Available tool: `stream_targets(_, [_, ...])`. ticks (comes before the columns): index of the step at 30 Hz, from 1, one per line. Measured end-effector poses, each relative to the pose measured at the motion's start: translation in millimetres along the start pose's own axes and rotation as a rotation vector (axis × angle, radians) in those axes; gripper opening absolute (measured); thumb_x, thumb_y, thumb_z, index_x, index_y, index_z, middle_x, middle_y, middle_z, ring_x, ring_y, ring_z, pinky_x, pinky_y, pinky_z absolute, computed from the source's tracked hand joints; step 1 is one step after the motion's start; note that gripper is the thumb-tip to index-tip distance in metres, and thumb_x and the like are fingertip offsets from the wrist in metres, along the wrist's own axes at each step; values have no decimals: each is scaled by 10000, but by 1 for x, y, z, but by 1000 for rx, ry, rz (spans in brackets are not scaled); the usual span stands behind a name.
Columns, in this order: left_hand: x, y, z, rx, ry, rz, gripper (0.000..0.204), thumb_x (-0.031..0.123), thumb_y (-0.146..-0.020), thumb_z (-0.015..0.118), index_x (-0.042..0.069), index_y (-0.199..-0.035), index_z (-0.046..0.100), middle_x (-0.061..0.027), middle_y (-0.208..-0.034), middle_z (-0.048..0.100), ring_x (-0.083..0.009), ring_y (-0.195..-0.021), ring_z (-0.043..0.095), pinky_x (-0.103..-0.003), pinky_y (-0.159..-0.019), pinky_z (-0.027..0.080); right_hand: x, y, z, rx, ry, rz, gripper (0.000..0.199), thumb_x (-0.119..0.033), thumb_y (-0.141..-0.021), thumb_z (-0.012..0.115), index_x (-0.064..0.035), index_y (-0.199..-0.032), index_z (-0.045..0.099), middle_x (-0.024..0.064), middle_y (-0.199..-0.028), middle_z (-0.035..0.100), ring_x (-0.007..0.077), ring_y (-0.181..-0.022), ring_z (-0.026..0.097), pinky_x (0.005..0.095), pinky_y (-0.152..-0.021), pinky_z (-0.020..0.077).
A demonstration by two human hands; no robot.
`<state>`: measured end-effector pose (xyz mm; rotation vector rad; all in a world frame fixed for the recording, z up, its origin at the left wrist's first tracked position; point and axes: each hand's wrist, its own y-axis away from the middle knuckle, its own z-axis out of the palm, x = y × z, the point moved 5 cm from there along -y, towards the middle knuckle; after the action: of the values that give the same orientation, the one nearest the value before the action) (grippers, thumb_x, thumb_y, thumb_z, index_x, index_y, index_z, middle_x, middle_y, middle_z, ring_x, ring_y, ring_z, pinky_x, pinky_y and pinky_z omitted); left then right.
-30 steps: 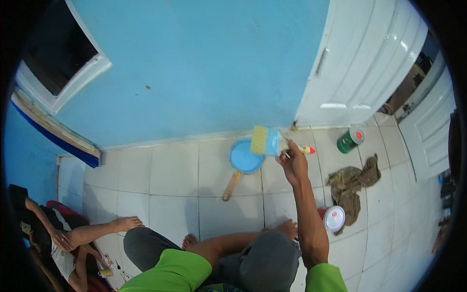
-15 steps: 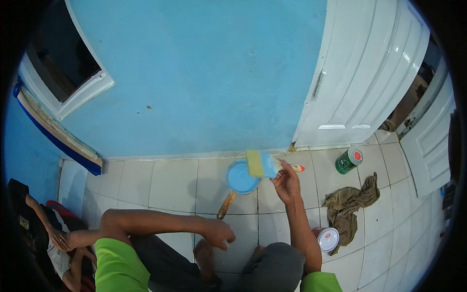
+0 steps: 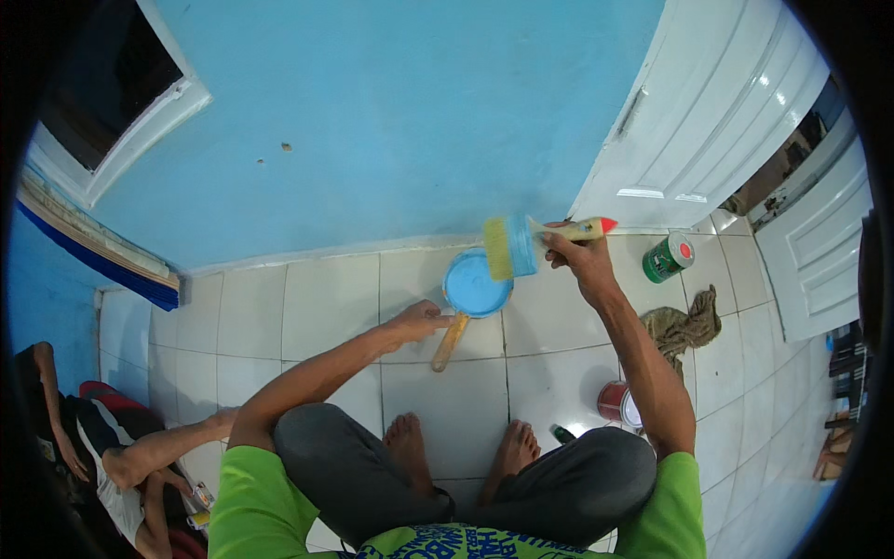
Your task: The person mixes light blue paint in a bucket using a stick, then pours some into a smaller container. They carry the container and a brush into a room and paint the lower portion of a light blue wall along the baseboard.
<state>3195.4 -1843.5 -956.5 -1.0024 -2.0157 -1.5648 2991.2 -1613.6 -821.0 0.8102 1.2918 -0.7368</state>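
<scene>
A wide flat paintbrush (image 3: 515, 245) with pale yellow bristles and a red-tipped handle is in my right hand (image 3: 579, 257), fingers closed round its handle. The brush is held sideways, its bristles just over the right side of a round pan (image 3: 479, 281) of light blue paint. Blue covers the brush's ferrule area. A worn wooden handle (image 3: 451, 343) points from the pan toward me. Beside that handle, close below the pan, is my left hand (image 3: 419, 321); one finger stretches to the handle's upper end and the others are loosely bent, not wrapped round it.
A light blue wall (image 3: 391, 130) rises behind the pan, with a white door (image 3: 694, 112) at right. On the tiles stand a green can (image 3: 667, 258) and a red can (image 3: 616, 402), near a brown rag (image 3: 689, 326). Another person (image 3: 140, 466) sits at far left.
My left hand has gone forward from above my knees to the pan's handle. The brush, still in my right hand, has been raised slightly. The view has shifted, showing more of my legs.
</scene>
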Motion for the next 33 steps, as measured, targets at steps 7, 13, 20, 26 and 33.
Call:
stream_targets(7, [-25,-28,56,-164,606,21,457,441,-958,592,49,-1175,502,-92,-962,605,-183,-757,606,-338,-658,517,25,-9,32,-84,370,-125,277,-205,-898,709,50,-1000,669,89,-788,672,121,-640,618,268,-535,502])
stream_targets(13, [-8,-32,43,-89,511,47,228,300,-952,597,91,-1017,537,-25,-702,527,-118,-552,510,-293,-462,418,50,1,48,-127,542,-285,265,-149,-887,726,53,-1051,677,113,-839,711,131,-711,658,291,-657,552])
stream_targets(20, [5,-19,23,-13,353,56,249,302,-944,598,61,-948,532,-3,-612,479,-102,-474,453,-285,-414,369,53,-2,39,44,575,-158,316,-176,-821,736,27,-1060,707,156,-855,735,207,-781,717,326,-714,550])
stream_targets(26, [1,-22,21,19,310,95,224,263,-960,573,55,-896,522,-1,-602,467,-101,-472,441,-291,-410,356,40,-5,37,105,641,-182,281,-171,-837,722,57,-1001,701,172,-830,733,233,-739,725,335,-695,558])
stream_targets(33, [2,-20,24,22,336,131,224,257,-965,574,52,-891,522,-8,-609,463,-107,-463,411,-304,-408,331,61,-3,54,147,784,-236,305,-273,-816,713,-3,-958,694,157,-811,710,291,-741,700,393,-680,537])
